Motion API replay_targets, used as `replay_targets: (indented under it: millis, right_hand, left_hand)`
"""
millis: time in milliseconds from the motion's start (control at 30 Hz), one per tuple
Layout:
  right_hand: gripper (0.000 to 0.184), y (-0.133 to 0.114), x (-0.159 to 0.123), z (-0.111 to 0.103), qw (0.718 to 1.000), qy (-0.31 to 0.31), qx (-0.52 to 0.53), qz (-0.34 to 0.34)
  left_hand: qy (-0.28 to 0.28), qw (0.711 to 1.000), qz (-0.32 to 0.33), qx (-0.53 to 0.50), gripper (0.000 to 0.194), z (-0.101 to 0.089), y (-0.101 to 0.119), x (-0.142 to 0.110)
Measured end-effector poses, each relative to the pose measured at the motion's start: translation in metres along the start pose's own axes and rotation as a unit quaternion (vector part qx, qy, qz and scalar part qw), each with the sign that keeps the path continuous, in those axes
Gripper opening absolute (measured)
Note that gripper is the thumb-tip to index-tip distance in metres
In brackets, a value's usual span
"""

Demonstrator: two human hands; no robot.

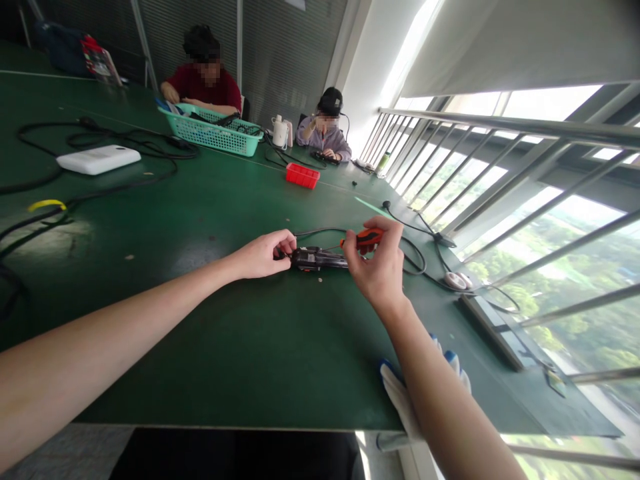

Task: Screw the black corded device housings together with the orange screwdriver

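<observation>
A black, elongated corded tool (320,258) lies on the green table in front of me; its exact kind is unclear. My left hand (267,255) pinches the black left end of it between thumb and fingers. In my right hand (377,267) is a screwdriver (369,237) with an orange and black handle. Its thin shaft points left and its tip reaches over the black tool's body; whether it touches a screw cannot be made out. The right hand partly hides the tool's right end.
White-and-blue gloves (400,393) lie beneath my right forearm. Farther off stand a red basket (303,176) and a teal basket (215,133). A white box (99,160) and black cables (150,179) are at left. Two people sit across the table; a metal railing (500,127) runs along the right.
</observation>
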State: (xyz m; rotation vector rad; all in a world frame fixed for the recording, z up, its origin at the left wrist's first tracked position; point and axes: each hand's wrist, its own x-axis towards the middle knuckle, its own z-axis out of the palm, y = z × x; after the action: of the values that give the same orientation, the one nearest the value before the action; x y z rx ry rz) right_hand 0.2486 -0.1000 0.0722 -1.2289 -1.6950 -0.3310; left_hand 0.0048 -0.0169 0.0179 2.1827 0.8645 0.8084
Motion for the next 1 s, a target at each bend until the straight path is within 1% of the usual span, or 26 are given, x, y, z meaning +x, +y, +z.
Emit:
replay_targets:
  millis: [167, 333, 567, 633, 733, 767, 867, 933, 1000]
  right_hand:
    - [0.03, 0.001, 0.001, 0.003, 0.998, -0.043, -0.036, -0.019]
    - [0.029, 0.0, -0.001, 0.003, 0.999, -0.023, -0.021, -0.016]
    - [0.028, -0.003, 0.003, 0.0, 0.995, -0.034, -0.091, -0.008]
    - [0.032, -0.004, 0.003, 0.0, 0.997, -0.033, -0.066, 0.001]
    - [0.045, -0.004, 0.003, 0.0, 0.999, -0.034, -0.034, 0.014]
    - [0.045, -0.004, 0.003, 0.0, 0.998, -0.034, -0.036, 0.025]
    - [0.032, -0.006, 0.001, 0.0, 0.998, -0.016, -0.031, 0.053]
    - [0.027, -0.008, -0.002, 0.001, 0.999, -0.002, 0.002, 0.035]
    - [0.027, -0.012, -0.005, 0.002, 0.999, -0.01, 0.032, 0.005]
  left_hand:
    - [0.003, 1.0, 0.001, 0.007, 0.027, 0.0, 0.001, 0.0]
    - [0.001, 1.0, 0.0, 0.001, 0.027, 0.001, 0.0, 0.0]
    - [-0.004, 1.0, -0.001, 0.003, 0.027, 0.0, -0.001, 0.0]
    - [-0.005, 1.0, -0.001, 0.0, 0.027, 0.0, -0.002, 0.0]
    - [0.001, 1.0, 0.0, -0.001, 0.027, 0.0, -0.002, 0.0]
    - [0.002, 1.0, 0.0, 0.0, 0.027, 0.0, -0.001, 0.0]
    - [0.0, 1.0, 0.0, 0.007, 0.027, 0.0, 0.0, 0.0]
    - [0.001, 1.0, 0.002, 0.007, 0.026, 0.0, 0.001, 0.0]
    - [0.003, 1.0, 0.005, 0.003, 0.026, 0.001, 0.0, 0.0]
